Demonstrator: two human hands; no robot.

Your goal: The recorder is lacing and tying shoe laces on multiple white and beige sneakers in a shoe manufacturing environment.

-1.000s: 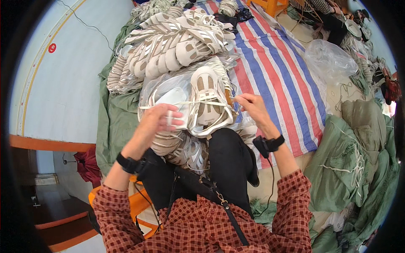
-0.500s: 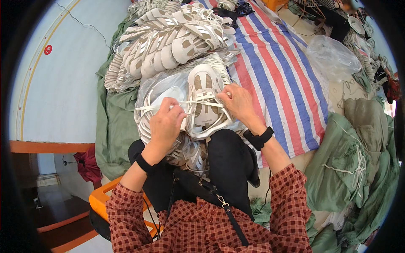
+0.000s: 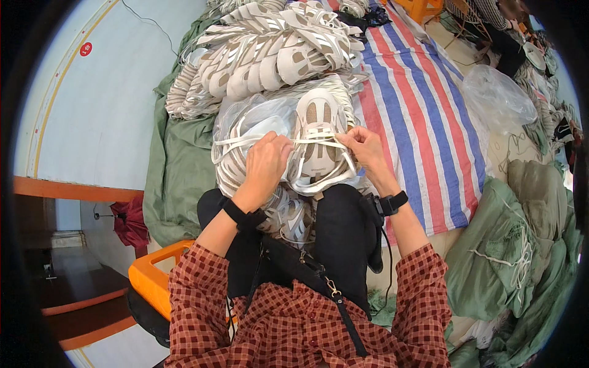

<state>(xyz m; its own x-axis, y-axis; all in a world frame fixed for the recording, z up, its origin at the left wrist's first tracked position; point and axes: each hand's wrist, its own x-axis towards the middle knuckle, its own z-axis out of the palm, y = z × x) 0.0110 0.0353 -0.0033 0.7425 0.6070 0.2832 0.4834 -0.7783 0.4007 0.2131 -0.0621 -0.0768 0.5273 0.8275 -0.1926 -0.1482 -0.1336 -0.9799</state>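
A beige and white shoe upper [image 3: 319,164] lies flat above my knees, its toe pointing away from me. White shoelace [image 3: 305,141] runs across its front. My left hand [image 3: 266,164] is closed, pinching the lace at the upper's left side. On the other side, my right hand [image 3: 367,151] pinches the lace close to the eyelets. A loop of lace hangs over the tongue area. To the left, beside my left hand, sits a bundle of similar uppers [image 3: 228,161] with clear plastic over part of it. More uppers [image 3: 293,216] show between my knees.
A large pile of uppers [image 3: 251,75] lies ahead. At the right spreads a striped sheet [image 3: 429,141], with green sacks [image 3: 494,257] and a clear plastic bag [image 3: 498,98] beyond. An orange stool [image 3: 147,276] stands at the lower left. Another person [image 3: 512,58] is at the far right.
The whole view has shifted, so the scene sits further right. My hands still grip the lace, and my left hand has come nearer the upper.
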